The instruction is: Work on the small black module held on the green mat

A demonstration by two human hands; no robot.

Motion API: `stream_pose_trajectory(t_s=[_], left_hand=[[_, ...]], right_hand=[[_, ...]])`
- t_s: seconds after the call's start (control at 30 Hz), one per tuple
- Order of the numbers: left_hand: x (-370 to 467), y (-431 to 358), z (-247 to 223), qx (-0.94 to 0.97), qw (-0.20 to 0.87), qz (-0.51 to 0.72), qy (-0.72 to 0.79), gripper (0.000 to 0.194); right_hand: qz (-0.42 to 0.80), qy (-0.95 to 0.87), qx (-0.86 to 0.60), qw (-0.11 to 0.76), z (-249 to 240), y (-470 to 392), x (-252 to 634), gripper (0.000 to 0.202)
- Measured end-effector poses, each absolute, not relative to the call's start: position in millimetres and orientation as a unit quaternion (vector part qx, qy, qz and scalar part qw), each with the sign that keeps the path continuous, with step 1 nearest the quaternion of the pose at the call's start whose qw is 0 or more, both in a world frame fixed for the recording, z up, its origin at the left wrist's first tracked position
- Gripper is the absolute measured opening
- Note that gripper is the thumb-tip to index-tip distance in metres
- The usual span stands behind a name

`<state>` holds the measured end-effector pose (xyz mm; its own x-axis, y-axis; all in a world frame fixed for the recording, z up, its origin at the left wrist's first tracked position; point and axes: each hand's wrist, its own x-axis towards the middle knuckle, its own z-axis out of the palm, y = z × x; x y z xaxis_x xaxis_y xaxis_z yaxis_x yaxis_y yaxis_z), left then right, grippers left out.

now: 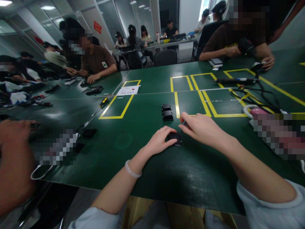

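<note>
A small black square block (pixel 175 140) lies on the green table in front of me. My left hand (pixel 160 140) grips it, with the thumb on its near side and the fingers on its far side. Thumb and forefinger of my right hand (pixel 197 127) are pinched at the block's far right corner. Between them shows a thin dark rod (pixel 181 129), mostly hidden, so its kind is unclear. Just beyond my hands lie two more black blocks (pixel 167 112), set one behind the other.
Yellow tape outlines (pixel 176 105) mark the table. A white paper sheet (pixel 128 90) and a yellow-black screwdriver (pixel 103 102) lie to the left. Black cables (pixel 257 95) and a blurred-out pinkish object (pixel 281 135) are at right. A co-worker's arm (pixel 15 159) reaches in at left; others sit opposite.
</note>
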<state>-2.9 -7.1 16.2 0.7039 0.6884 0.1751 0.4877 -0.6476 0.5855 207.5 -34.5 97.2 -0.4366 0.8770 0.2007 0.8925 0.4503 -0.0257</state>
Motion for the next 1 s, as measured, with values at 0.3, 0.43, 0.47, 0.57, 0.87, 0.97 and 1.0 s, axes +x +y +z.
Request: stream_pose_trajectory(t_s=[0.3, 0.43, 0.47, 0.57, 0.87, 0.97, 1.0], left_hand=[[-1.8, -7.8, 15.8, 0.886, 0.259, 0.195, 0.331, 0.03], [-1.8, -7.1, 14.7, 0.888, 0.255, 0.19, 0.331, 0.031], [-1.8, -6.9, 14.4, 0.888, 0.255, 0.19, 0.332, 0.031], [-1.9, -6.8, 14.1, 0.888, 0.255, 0.188, 0.333, 0.032], [-2.5, -7.0, 15.0, 0.886, 0.259, 0.188, 0.334, 0.031], [-2.5, -6.7, 15.4, 0.886, 0.26, 0.186, 0.335, 0.032], [-2.6, -6.7, 15.7, 0.886, 0.261, 0.185, 0.335, 0.032]], right_hand=[[-0.012, -0.838, -0.539, 0.088, 98.5, -33.4, 208.5, 0.018], [0.003, -0.836, -0.54, 0.097, 100.1, -33.9, 209.0, 0.017], [0.007, -0.836, -0.54, 0.098, 100.0, -33.4, 209.1, 0.018], [0.013, -0.834, -0.544, 0.092, 98.8, -31.6, 209.9, 0.021], [0.033, -0.835, -0.539, 0.107, 99.5, -32.4, 211.2, 0.017], [0.022, -0.836, -0.539, 0.103, 98.3, -31.4, 210.5, 0.021], [0.018, -0.835, -0.541, 0.101, 97.6, -30.9, 210.4, 0.022]])
